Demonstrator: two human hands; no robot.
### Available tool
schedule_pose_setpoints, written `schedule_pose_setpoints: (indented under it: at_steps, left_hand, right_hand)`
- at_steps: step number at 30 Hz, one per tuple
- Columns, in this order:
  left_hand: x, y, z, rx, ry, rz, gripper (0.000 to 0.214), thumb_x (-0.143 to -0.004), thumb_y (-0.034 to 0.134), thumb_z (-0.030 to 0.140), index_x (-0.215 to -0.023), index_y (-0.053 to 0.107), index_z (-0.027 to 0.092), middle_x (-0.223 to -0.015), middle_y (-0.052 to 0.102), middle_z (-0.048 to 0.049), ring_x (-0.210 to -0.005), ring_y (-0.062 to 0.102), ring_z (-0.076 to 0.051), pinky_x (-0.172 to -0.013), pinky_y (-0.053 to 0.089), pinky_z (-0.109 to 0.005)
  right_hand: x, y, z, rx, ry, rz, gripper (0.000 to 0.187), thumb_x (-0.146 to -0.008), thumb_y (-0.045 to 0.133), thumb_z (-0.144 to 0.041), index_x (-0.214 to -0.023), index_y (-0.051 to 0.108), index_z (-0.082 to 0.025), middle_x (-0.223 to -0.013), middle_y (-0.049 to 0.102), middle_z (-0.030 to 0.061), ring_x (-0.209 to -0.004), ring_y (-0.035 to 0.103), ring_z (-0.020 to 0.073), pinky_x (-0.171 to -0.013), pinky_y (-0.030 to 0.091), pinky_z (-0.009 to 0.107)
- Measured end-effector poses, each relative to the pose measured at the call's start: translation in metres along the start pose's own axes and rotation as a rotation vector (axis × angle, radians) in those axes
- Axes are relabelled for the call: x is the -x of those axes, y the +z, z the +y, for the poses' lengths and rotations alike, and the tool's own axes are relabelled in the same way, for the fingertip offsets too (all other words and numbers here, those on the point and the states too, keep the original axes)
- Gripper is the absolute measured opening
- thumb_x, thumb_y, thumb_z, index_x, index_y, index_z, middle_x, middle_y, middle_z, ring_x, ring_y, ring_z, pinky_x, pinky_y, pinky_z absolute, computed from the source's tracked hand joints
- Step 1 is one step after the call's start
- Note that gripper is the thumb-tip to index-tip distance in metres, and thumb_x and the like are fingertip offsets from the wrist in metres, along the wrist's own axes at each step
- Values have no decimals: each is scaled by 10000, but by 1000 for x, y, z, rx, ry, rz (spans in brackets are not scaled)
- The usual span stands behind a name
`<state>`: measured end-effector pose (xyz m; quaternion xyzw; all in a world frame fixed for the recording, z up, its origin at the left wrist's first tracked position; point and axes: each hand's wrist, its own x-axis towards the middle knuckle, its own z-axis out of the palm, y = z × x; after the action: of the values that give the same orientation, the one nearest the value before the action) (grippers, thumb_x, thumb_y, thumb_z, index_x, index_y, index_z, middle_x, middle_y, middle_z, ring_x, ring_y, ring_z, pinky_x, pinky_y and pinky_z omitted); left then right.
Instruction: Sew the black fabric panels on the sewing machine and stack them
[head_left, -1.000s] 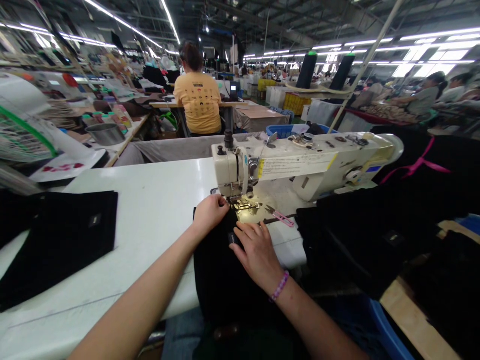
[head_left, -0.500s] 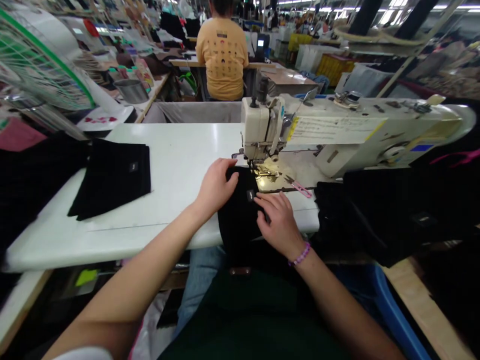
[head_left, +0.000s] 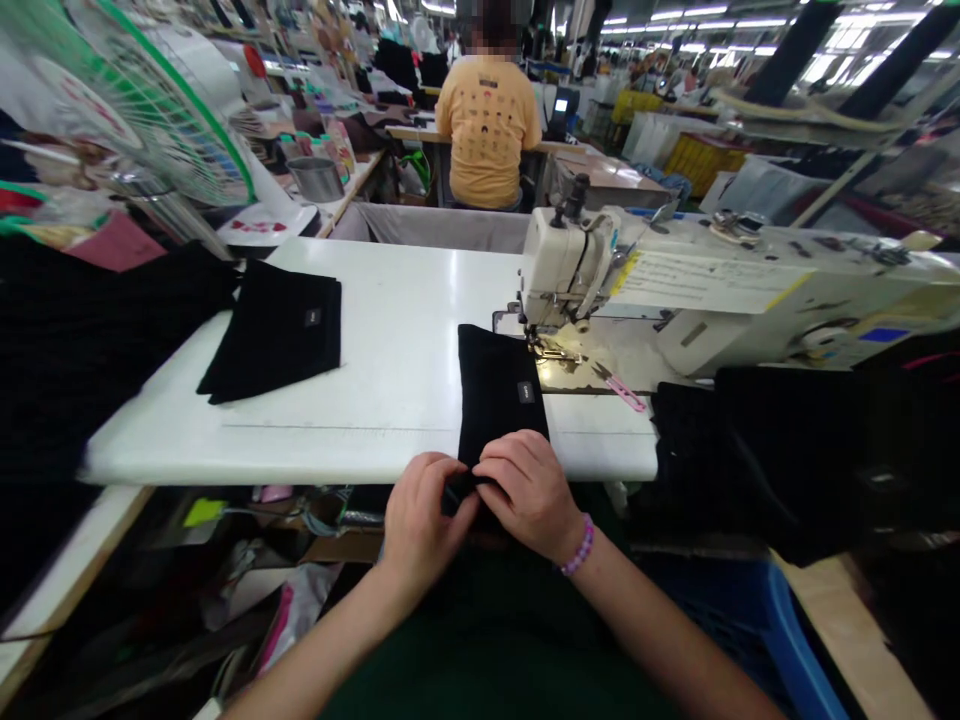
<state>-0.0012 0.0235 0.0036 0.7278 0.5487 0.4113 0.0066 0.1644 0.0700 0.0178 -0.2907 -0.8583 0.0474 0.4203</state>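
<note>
A black fabric piece [head_left: 495, 375] with a small dark label [head_left: 526, 392] lies on the white sewing table, its far part beside the presser foot of the sewing machine [head_left: 562, 265]. Its near end hangs over the table's front edge. There my left hand [head_left: 426, 510] pinches the cloth between thumb and fingers. My right hand [head_left: 529, 490], with a beaded bracelet at the wrist, grips the same cloth just beside it. The two hands' fingertips almost meet. Which edge or layer they hold is hidden by the dark folds.
Pink-handled thread snips [head_left: 622, 388] lie on the machine bed. Another labelled black piece [head_left: 281, 335] rests at the left, near more dark cloth. A black pile [head_left: 795, 460] sits at the right above a blue basket [head_left: 795, 630]. A fan [head_left: 161, 105] and a seated person [head_left: 489, 125] are beyond.
Both hands have drawn back from near the needle to the table's front edge and now hold the cloth's near end. The view has shifted, moving the scene rightward.
</note>
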Motion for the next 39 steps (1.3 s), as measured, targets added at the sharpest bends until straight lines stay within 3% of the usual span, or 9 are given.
schedule_pose_setpoints:
  at_steps: [3,7,18,21,26,29,32,35,39]
  left_hand:
    - [-4,-3,4,122,-25,79,170,-861,584,90,-968,540,215,-895,632,-25,-826,640,-159,-748,526,-278]
    - [-3,-6,8,164,-12,139,165,-870,604,74,-941,558,215,-902,647,-26,-825,643,-144,-752,524,-268]
    - [-7,-13,17,198,-127,128,120,-867,559,116,-868,633,210,-790,682,-27,-721,638,-149,-691,525,-265]
    - [-6,-16,24,275,-276,111,111,-850,574,159,-817,665,213,-752,687,-17,-664,617,-147,-659,507,-266]
    - [-8,-22,31,683,-771,30,158,-786,684,353,-780,736,204,-774,711,-28,-717,631,-187,-669,503,-282]
    - [-10,-23,28,890,-1013,22,283,-678,792,451,-722,736,178,-655,639,-6,-594,519,-134,-563,427,-249]
    - [-13,-25,24,1023,-1187,2,357,-594,848,474,-692,703,162,-522,470,53,-496,351,-70,-468,293,-200]
    - [-14,-24,20,1043,-1287,-41,383,-554,864,466,-662,656,162,-487,407,78,-464,281,-46,-442,234,-176]
    - [-9,-15,15,994,-1360,-122,393,-516,864,439,-668,629,162,-545,541,40,-460,310,-35,-447,249,-157]
  right_hand:
    - [-2,-3,-2,-12,14,76,108,-946,544,-137,-974,632,-193,-902,670,58,-907,601,201,-861,493,378]
    - [-1,-6,-1,17,-18,64,187,-927,547,-105,-1044,641,-216,-903,677,42,-884,614,195,-877,494,398]
    - [-1,-3,-6,4,-42,64,276,-892,596,-76,-1112,654,-231,-927,689,34,-904,622,189,-959,501,425]
    - [2,-3,-6,-7,-38,60,289,-913,581,-91,-1153,641,-240,-945,695,34,-915,623,188,-962,503,435]
    - [4,-3,-7,8,-106,30,301,-941,553,-128,-1221,622,-216,-998,719,51,-950,630,199,-986,489,429]
    - [4,-5,-5,73,-99,-14,316,-940,537,-127,-1220,634,-237,-1034,721,41,-967,634,200,-1001,468,417]
    - [8,-11,3,201,109,56,365,-888,509,-56,-1175,653,-228,-1093,693,67,-1022,619,219,-971,466,419]
    - [15,-21,12,206,509,213,374,-774,532,-85,-1113,651,-187,-1099,656,113,-1048,611,258,-918,500,421]
    - [28,-26,15,-347,1120,132,64,-738,562,-267,-773,578,-215,-627,598,-5,-591,584,166,-570,495,280]
